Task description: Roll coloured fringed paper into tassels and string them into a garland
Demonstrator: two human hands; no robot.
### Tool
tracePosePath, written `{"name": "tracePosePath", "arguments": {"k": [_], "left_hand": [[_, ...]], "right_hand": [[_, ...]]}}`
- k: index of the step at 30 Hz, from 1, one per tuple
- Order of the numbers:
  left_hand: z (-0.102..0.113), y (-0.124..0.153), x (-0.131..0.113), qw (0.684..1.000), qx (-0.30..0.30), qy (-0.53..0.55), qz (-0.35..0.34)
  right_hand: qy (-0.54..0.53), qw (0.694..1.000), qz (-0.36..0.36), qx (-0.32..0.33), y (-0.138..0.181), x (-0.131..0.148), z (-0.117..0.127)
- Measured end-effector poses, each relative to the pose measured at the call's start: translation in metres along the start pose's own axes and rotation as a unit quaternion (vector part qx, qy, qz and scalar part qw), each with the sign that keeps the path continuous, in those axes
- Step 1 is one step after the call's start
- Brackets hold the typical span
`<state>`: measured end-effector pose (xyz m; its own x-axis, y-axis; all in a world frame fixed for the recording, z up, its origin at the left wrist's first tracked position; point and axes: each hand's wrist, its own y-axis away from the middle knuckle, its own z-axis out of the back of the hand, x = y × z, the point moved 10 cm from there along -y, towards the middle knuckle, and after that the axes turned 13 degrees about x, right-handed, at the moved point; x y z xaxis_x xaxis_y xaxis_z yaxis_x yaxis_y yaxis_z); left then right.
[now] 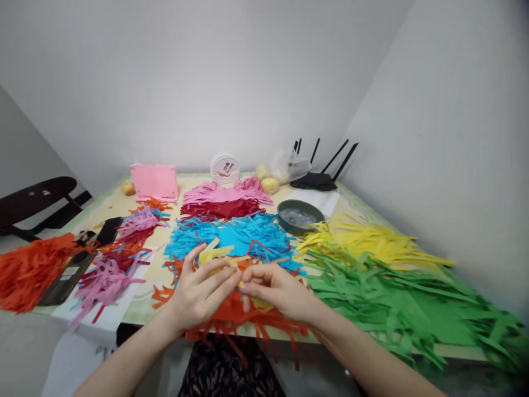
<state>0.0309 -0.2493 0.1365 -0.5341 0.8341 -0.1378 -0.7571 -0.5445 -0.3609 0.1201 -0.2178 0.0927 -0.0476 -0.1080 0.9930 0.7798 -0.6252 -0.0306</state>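
My right hand [273,286] is closed in a pinch at the centre, with a small bit of yellow paper strip [241,284] showing at the fingertips. Fingertips of my left hand [202,295] meet it there; its fingers reach to the right over yellow fringed paper [215,252], which pokes out behind them. Part of that yellow paper is hidden by both hands. Beneath them lies orange-red fringed paper [235,313], its strips hanging over the table's front edge. Just beyond is blue fringed paper [231,240].
Red [227,208] and pink fringes [223,194] lie further back. Right are yellow [372,245] and green fringes [430,309], a dark bowl [300,216] and a black router [314,181]. Left are a phone [66,278], mixed tassels [109,281], and an orange pile [33,270].
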Motion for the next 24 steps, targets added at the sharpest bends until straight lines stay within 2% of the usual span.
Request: {"name": "tracePosePath", "arguments": {"k": [4,8,13,16,18,19,21,22,24], "left_hand": [[0.005,0.001,0.015,0.993,-0.095,0.037,0.066],[0.009,-0.002,0.033,0.961,-0.180,0.157,0.139],[-0.006,-0.015,0.056,0.901,-0.172,0.352,0.186],[-0.013,-0.017,0.071,0.874,-0.202,0.385,0.217],[-0.015,-0.015,0.084,0.860,-0.228,0.380,0.254],[-0.014,-0.012,0.092,0.852,-0.243,0.372,0.277],[-0.008,-0.001,0.109,0.822,-0.294,0.371,0.317],[-0.004,0.006,0.117,0.800,-0.327,0.383,0.325],[0.004,0.017,0.129,0.763,-0.376,0.419,0.318]], "right_hand": [[-0.050,0.994,0.059,-0.079,-0.004,0.003,0.004],[-0.029,0.981,0.136,-0.133,-0.006,0.026,0.016],[0.096,0.953,0.179,-0.224,-0.007,0.051,0.039],[0.153,0.930,0.179,-0.281,-0.008,0.054,0.048],[0.226,0.920,0.178,-0.267,-0.014,0.058,0.055],[0.277,0.915,0.153,-0.251,-0.018,0.056,0.064],[0.379,0.895,0.046,-0.231,-0.025,0.042,0.105],[0.423,0.872,-0.068,-0.239,-0.024,0.024,0.140],[0.433,0.845,-0.168,-0.266,-0.011,0.000,0.210]]}}
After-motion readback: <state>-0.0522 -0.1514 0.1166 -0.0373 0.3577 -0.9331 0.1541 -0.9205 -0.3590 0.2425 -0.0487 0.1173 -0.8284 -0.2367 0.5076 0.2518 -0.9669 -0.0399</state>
